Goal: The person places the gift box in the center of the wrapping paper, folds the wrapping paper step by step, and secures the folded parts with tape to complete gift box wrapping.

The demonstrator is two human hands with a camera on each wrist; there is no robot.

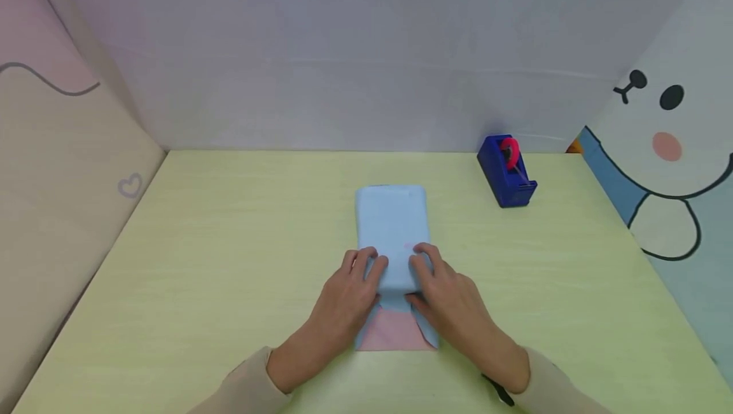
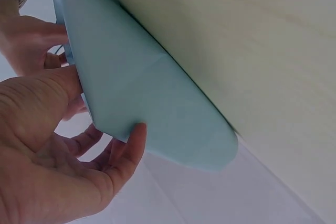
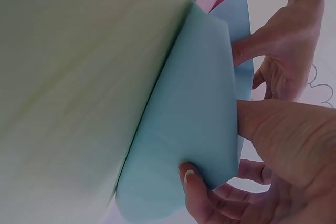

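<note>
A package wrapped in light blue paper (image 1: 392, 217) lies on the table, its long side pointing away from me. At its near end a paper flap (image 1: 395, 331) spreads toward me, pink on the inside with blue folded sides. My left hand (image 1: 346, 296) grips the near left corner, fingers bent over the top and side, thumb at the end face. On the opposite corner my right hand (image 1: 455, 296) holds on the same way. In the right wrist view, the right thumb and fingertips press the blue paper (image 3: 184, 108). What lies inside the paper is hidden.
A dark blue tape dispenser (image 1: 506, 179) with a red-cored roll stands at the back right of the pale yellow-green table (image 1: 240, 229). A dark, thin object (image 1: 499, 392) shows beside the right forearm. Printed panels (image 1: 366, 70) enclose the back and sides.
</note>
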